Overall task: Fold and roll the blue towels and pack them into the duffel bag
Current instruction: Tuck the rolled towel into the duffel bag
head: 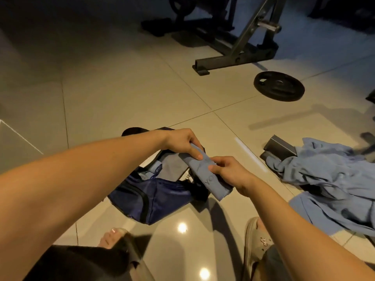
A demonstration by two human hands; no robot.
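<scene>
Gripping a folded blue towel with both hands, the person holds it in the air as a narrow, slanted bundle. The left hand curls over its far upper end, fingers clamped down on the cloth. The right hand pinches its middle between thumb and fingers, and the lower end hangs free just below that hand. Pale lettering shows on the towel (too small to read in full). Beneath the left fingers, and a little nearer the person, the navy duffel bag lies on the tiled floor with its top open. Inside it, light blue cloth sits beside a grey lining. Well off to the right of the right-hand fingers, a loose heap of blue towels sprawls on the floor, partly over a grey metal foot. Far beyond both sets of fingers, a black weight plate lies flat near a dark steel frame. Nearer the person than the fingers, two feet in sandals stand on the tiles.
</scene>
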